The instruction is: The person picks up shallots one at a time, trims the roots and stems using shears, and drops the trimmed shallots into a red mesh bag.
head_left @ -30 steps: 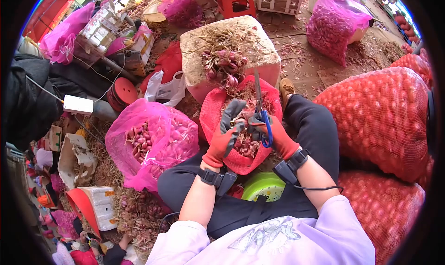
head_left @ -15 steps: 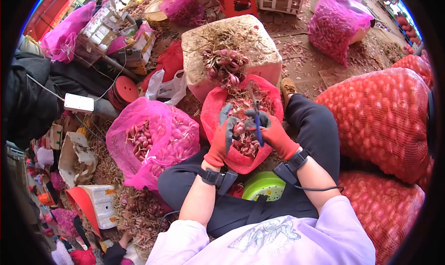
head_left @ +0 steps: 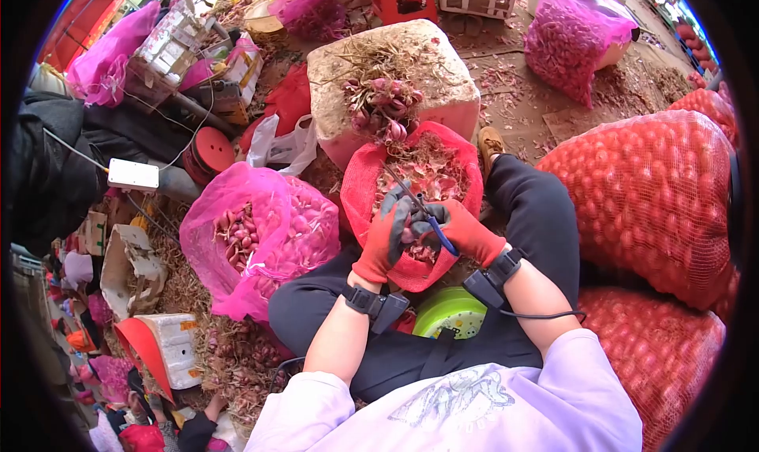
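Observation:
My left hand [head_left: 390, 230], in a red and grey glove, is closed round a shallot [head_left: 408, 234] above an open red mesh bag [head_left: 357, 185]. Close against it, my right hand [head_left: 457, 226] grips scissors [head_left: 444, 237] with blue handles, their dark blades pointing up and left. Loose skins and dry stems [head_left: 435, 179] fill much of the bag below. Just beyond, a bunch of shallots [head_left: 387, 104] with dry stalks lies on a foam block [head_left: 443, 64].
A pink mesh bag of shallots [head_left: 304, 223] stands at the left. Full red mesh sacks [head_left: 648, 207] are stacked at the right. A green round stool [head_left: 451, 313] sits between my legs. Another person's dark sleeve [head_left: 51, 167] shows at far left.
The scissors have tilted over to the left, and both hands have come closer together. The view has shifted slightly.

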`<state>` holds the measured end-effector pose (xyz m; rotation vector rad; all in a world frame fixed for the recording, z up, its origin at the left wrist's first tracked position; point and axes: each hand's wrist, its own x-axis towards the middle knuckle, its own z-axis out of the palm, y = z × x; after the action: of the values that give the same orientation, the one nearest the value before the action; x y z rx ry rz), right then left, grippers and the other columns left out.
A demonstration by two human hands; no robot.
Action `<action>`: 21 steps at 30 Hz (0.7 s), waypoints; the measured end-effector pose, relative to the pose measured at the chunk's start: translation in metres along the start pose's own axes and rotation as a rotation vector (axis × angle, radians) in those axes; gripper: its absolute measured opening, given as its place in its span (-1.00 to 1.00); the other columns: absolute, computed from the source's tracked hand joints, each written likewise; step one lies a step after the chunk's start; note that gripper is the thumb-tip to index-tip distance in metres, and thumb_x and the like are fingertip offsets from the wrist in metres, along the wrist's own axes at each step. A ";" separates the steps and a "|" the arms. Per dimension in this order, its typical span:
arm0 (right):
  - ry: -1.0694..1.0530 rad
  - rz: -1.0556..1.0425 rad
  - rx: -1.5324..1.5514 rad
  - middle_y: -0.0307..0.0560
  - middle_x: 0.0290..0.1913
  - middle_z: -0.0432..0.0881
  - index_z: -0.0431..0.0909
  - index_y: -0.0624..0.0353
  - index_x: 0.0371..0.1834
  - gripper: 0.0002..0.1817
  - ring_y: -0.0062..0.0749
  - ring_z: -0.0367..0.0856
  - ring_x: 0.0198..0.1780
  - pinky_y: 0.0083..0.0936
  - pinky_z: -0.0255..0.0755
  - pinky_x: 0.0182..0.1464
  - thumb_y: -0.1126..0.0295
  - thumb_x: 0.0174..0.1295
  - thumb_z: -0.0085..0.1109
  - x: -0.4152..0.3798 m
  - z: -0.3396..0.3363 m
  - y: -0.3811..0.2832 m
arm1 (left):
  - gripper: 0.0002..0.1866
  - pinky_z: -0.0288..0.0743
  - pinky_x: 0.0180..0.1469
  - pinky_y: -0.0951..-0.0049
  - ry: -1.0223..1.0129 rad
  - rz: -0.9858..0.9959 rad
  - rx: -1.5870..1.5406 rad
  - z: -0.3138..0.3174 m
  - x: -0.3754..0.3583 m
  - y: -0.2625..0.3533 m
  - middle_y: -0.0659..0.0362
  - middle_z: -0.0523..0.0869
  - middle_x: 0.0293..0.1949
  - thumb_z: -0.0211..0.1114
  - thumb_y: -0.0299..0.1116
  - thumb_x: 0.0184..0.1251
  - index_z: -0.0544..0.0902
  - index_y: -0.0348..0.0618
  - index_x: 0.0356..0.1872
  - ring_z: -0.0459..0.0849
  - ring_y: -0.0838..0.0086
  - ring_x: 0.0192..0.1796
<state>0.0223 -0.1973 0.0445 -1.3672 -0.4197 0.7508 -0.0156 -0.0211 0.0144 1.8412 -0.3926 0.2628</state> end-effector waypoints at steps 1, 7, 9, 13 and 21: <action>-0.015 0.001 -0.039 -0.32 -0.45 0.61 0.61 0.24 -0.27 -0.77 -0.74 0.45 -0.43 -0.64 0.39 -0.34 0.36 0.06 0.35 0.002 -0.003 0.000 | -0.50 0.46 -0.17 0.55 0.040 -0.249 -0.343 0.005 0.000 0.008 0.16 0.53 -0.08 -0.03 -0.09 0.48 0.27 -0.21 0.27 0.54 0.54 -0.18; 0.056 -0.139 -0.383 -0.13 -0.40 0.65 0.59 0.23 -0.22 -0.73 -0.50 0.54 -0.38 -0.50 0.42 -0.24 0.31 0.08 0.33 0.003 -0.010 0.014 | -0.66 0.40 -0.38 0.62 -0.219 -0.893 -0.553 -0.010 0.001 0.001 0.23 0.57 -0.22 -0.01 -0.13 0.45 0.46 -0.15 0.03 0.52 0.64 -0.35; 0.094 -0.205 -0.580 -0.05 -0.42 0.62 0.58 0.25 -0.21 -0.80 -0.45 0.49 -0.42 -0.48 0.41 -0.22 0.41 0.12 0.24 -0.002 -0.003 -0.001 | -0.70 0.40 -0.40 0.61 -0.238 -0.899 -0.388 -0.012 0.003 0.005 0.23 0.58 -0.22 -0.03 -0.17 0.45 0.48 -0.14 -0.01 0.53 0.64 -0.35; 0.187 -0.397 -0.829 0.05 -0.42 0.60 0.57 0.24 -0.19 -0.77 -0.22 0.47 -0.46 -0.41 0.41 -0.25 0.39 0.09 0.25 0.001 -0.009 0.016 | -0.73 0.44 -0.37 0.55 -0.083 -0.461 -0.093 0.000 -0.020 -0.032 0.19 0.58 -0.20 -0.07 -0.28 0.46 0.49 -0.18 -0.02 0.54 0.61 -0.33; 0.086 0.137 -0.164 -0.15 -0.50 0.61 0.59 0.28 -0.32 -0.86 -0.51 0.43 -0.62 -0.53 0.37 -0.49 0.43 0.11 0.20 0.003 -0.018 0.004 | -0.69 0.46 -0.09 0.45 0.014 -0.346 0.174 0.018 -0.032 -0.045 0.17 0.56 -0.12 -0.01 -0.38 0.45 0.38 -0.26 0.14 0.57 0.45 -0.14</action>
<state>0.0349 -0.2080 0.0366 -1.5886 -0.3281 0.7798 -0.0274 -0.0223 -0.0423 2.0395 -0.0370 0.0733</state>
